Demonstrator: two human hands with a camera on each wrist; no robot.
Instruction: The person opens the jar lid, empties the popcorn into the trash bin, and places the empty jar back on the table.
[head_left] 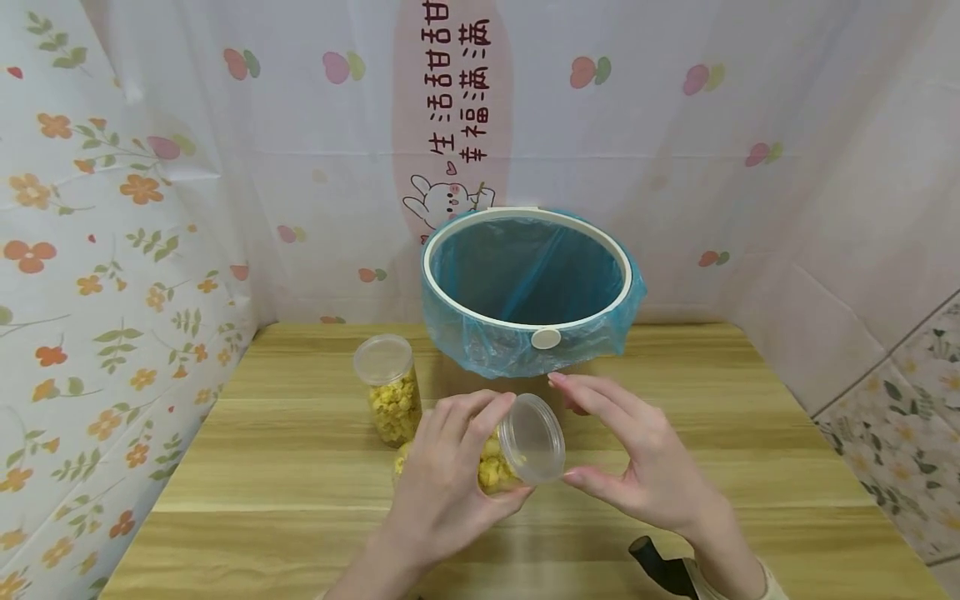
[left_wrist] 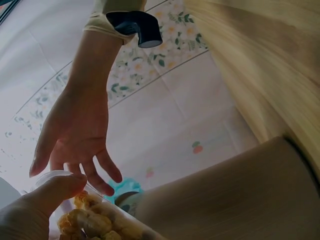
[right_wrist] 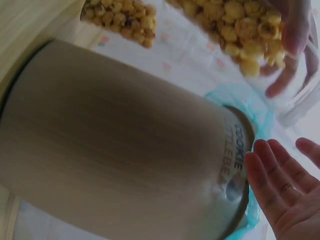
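Wood-grain tabletop [head_left: 285, 475], printed curtain [head_left: 645, 158] on the far side. My left hand [head_left: 442, 479] has its fingers clamped round a tilted popcorn jar [head_left: 495, 473], near centre; my right hand [head_left: 648, 462], fingers apart, just right of its lid [head_left: 542, 454]. Bin [right_wrist: 125, 140] beyond: "COOKIE", "LITTLEBEA…" legible. Curtain reads "幸福满满".

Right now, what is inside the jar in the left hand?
In the head view, yellow, popcorn-like pieces show through the clear jar on either side of the left hand, which covers the middle, hiding contents there.
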